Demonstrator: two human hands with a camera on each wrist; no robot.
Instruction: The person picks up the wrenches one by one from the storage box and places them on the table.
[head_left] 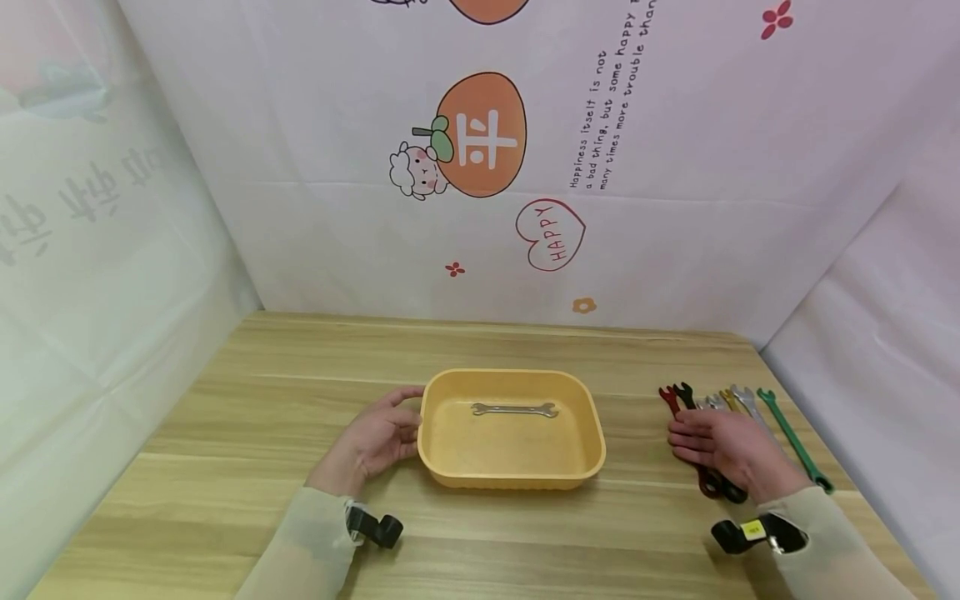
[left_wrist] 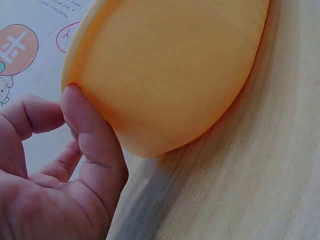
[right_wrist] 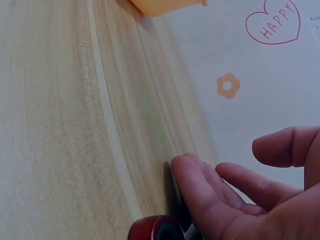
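Note:
A yellow plastic tray (head_left: 510, 481) stands mid-table with a silver open-end wrench (head_left: 514, 410) lying in it. My left hand (head_left: 381, 435) is at its left side; the left wrist view shows the thumb (left_wrist: 92, 135) and bent index finger pinching the tray's edge (left_wrist: 165, 75). Over a row of wrenches at the right, my right hand (head_left: 723, 442) reaches with fingers loosely extended and nothing gripped. It partly covers a red wrench (head_left: 670, 400) and a black wrench (head_left: 684, 396). In the right wrist view, the red wrench's ring end (right_wrist: 155, 229) shows below the fingers.
Silver wrenches (head_left: 744, 398) and a gold wrench (head_left: 728, 398) lie behind my right hand. A green wrench (head_left: 795, 437) lies farther right. A printed white cloth (head_left: 337, 250) closes off the back and sides of the wooden table (head_left: 225, 467).

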